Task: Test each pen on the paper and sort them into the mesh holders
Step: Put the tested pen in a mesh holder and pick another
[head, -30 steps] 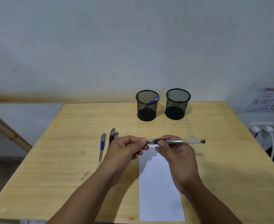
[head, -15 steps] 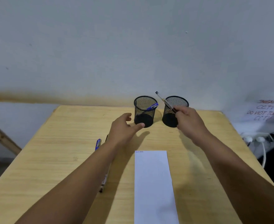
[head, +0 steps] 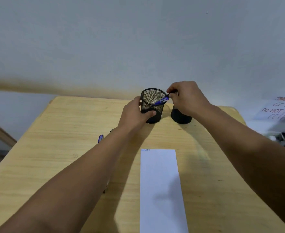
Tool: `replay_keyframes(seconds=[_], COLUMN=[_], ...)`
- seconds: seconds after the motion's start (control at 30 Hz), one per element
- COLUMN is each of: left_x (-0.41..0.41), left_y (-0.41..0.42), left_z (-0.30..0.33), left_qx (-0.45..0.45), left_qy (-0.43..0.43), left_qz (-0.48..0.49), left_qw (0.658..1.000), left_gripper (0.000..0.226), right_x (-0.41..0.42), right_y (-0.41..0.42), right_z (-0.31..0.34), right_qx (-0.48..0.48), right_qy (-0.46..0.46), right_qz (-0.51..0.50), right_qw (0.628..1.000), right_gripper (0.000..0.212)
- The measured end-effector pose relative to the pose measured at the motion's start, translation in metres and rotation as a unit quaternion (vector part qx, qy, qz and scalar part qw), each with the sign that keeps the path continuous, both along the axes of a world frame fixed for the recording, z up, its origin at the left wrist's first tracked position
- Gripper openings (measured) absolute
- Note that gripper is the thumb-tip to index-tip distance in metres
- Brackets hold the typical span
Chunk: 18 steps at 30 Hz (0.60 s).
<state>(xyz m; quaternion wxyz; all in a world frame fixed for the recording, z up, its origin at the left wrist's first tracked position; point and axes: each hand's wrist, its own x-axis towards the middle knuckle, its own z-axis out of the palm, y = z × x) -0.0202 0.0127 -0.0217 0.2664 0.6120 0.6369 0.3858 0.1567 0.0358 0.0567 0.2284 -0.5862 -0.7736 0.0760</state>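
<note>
Here, I saw a wooden table (head: 71, 132) pushed up to a pale wall (head: 138, 39), with a paper sign (head: 279, 108) in red letters off at the right edge and a slanted wooden beam (head: 0, 132) at the left. A long white sheet of paper (head: 162, 190) lay flat on the table, running from near the middle down to the bottom edge, with a small blue scribble at its top left corner.

My left forearm crossed over the loose pens on the table and hid most of them; only the blue pen (head: 100, 138) showed its cap end beside the arm, and a dark tip (head: 111, 131) of another peeked out just next to it. Which way those hidden pens lay along their full length I could not tell.

The left mesh holder (head: 152, 105) stood upright at the far side of the table, and my left hand (head: 135, 115) gripped its side, thumb curled across the front near the base. Inside it a blue capped pen (head: 160, 101) leaned with its long axis tilted, upper end pointing up and right and resting on the rim.

The right mesh holder (head: 180, 116) stood just beside the first, its top covered by my right hand (head: 187, 98). The fingers were curled and pinched a dark pen end (head: 172, 94) over that holder's mouth; the rest of this pen was hidden behind the hand.
</note>
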Motion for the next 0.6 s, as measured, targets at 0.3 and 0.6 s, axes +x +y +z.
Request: replay_keyframes(seconds=[0.3,0.6], left_x=[-0.041,-0.088], left_y=[-0.009,-0.039], left_z=[0.011,0.009], left_qx=[-0.058,-0.118], left_qy=[0.058,0.203], left_qz=[-0.069,-0.156], left_qw=[0.994,0.959], left_gripper=[0.048,0.024], right_x=[0.001,-0.022], right_y=[-0.01,-0.085], right_z=[-0.013,-0.046], right_qx=[0.044,0.01], right_qy=[0.097,0.19], right_qz=[-0.01,0.011], right_qw=[0.994,0.982], right_gripper=[0.052,0.018])
